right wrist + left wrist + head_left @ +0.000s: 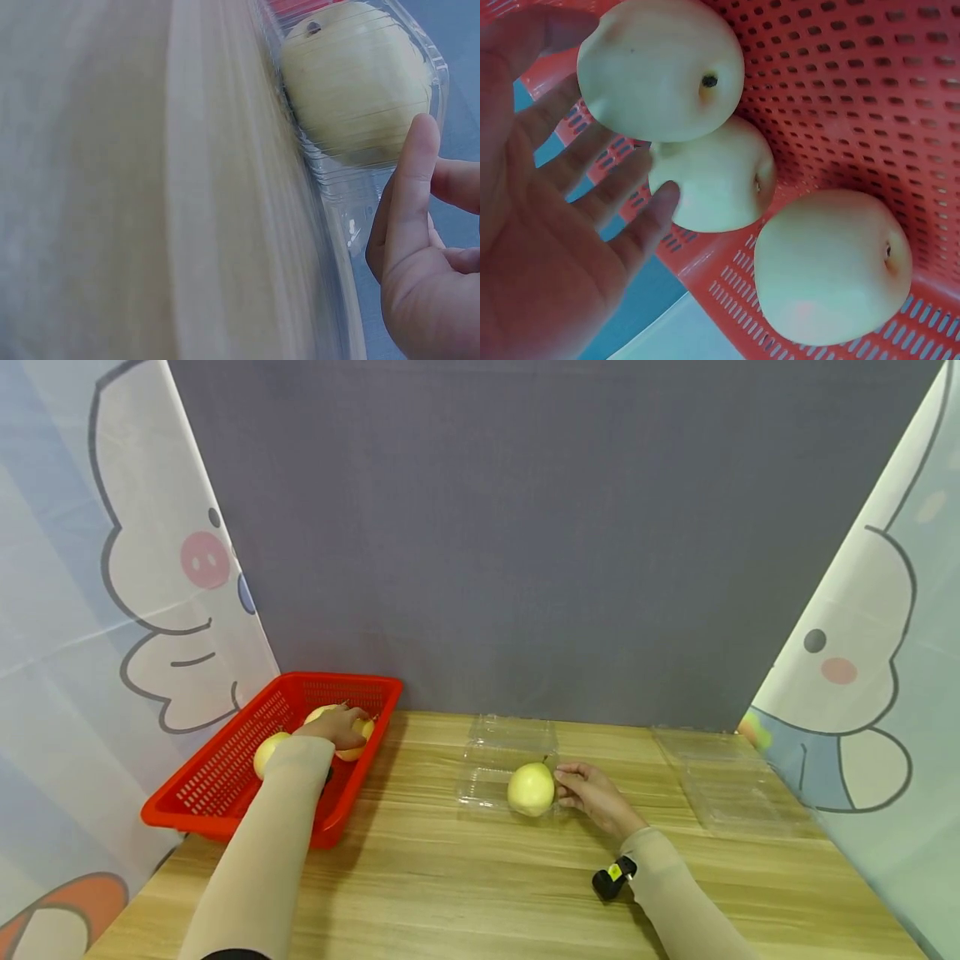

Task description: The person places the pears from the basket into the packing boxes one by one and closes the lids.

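A red mesh basket at the left of the wooden table holds three pale yellow pears. My left hand reaches into it, lying over one pear; another pear lies left of my forearm. In the left wrist view my left hand is spread open, its fingers alongside the top pear and the middle pear; a third pear lies apart. Another pear sits in an open clear plastic box. My right hand is at its right side, thumb against the box wall, holding nothing.
A second clear plastic box lies open at the back right of the table. A grey backdrop stands behind, with cartoon-printed curtains at both sides. A black wrist device sits on my right forearm.
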Motion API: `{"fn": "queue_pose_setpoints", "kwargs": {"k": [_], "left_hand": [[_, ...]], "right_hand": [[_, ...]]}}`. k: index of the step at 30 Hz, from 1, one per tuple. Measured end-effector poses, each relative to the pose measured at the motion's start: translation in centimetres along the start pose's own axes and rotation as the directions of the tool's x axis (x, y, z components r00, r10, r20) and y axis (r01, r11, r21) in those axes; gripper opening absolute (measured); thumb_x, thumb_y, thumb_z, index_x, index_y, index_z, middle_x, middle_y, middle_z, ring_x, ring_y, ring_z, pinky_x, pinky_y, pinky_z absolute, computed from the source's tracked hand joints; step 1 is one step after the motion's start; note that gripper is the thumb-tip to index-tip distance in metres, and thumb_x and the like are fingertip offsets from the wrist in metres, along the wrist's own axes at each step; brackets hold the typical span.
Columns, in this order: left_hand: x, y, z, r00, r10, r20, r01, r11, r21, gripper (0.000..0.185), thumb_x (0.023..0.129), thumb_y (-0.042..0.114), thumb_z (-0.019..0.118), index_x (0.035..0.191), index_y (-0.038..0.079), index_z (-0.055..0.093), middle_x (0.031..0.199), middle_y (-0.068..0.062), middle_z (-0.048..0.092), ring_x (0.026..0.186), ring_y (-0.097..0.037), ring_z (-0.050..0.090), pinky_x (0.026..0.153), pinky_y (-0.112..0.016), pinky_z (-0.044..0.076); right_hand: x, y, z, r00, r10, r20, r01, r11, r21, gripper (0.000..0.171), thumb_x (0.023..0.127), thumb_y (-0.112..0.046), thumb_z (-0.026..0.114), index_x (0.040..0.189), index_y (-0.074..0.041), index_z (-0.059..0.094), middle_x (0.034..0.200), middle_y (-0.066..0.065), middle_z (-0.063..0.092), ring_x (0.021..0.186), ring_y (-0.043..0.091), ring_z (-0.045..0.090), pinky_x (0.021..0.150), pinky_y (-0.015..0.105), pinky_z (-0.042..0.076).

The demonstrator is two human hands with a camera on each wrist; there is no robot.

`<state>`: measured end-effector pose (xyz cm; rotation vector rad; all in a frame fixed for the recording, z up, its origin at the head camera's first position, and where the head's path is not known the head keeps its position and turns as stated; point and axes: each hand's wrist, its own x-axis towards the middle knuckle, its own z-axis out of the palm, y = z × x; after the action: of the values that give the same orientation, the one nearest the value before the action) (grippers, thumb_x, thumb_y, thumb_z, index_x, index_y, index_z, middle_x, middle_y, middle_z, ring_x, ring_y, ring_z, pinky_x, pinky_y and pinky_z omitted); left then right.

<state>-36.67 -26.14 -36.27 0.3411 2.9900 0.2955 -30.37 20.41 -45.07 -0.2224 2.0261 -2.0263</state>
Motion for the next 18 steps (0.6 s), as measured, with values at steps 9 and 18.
{"fn": "queue_pose_setpoints", "kwargs": {"k": [9, 18], "left_hand": [[0.0, 0.3, 0.5, 0.994, -0.075, 0.075, 0.078, 0.996, -0.038, 0.061, 0.082, 0.016, 0.058, 0.142, 0.008, 0.052, 0.144, -0.031, 0.044, 0.127, -0.045, 0.046, 0.097, -0.063, 0.043], [-1.9, 1.3, 0.0, 0.966, -0.183, 0.181, 0.205, 0.973, -0.110, 0.071, 0.088, 0.022, 0.059, 0.154, 0.009, 0.037, 0.145, -0.027, 0.045, 0.121, -0.041, 0.047, 0.101, -0.061, 0.039]], "right_hand": [[-0.1, 0.0, 0.0, 1.000, 0.007, -0.005, -0.007, 1.000, -0.003, 0.044, 0.106, -0.014, 0.052, 0.136, 0.014, 0.036, 0.099, 0.008, 0.056, 0.083, 0.011, 0.056, 0.069, 0.021, 0.054], [0.0, 0.0, 0.1, 1.000, 0.000, 0.004, 0.000, 1.000, 0.007, 0.043, 0.106, -0.014, 0.051, 0.136, 0.014, 0.036, 0.099, 0.007, 0.056, 0.082, 0.011, 0.056, 0.069, 0.021, 0.054]]}}
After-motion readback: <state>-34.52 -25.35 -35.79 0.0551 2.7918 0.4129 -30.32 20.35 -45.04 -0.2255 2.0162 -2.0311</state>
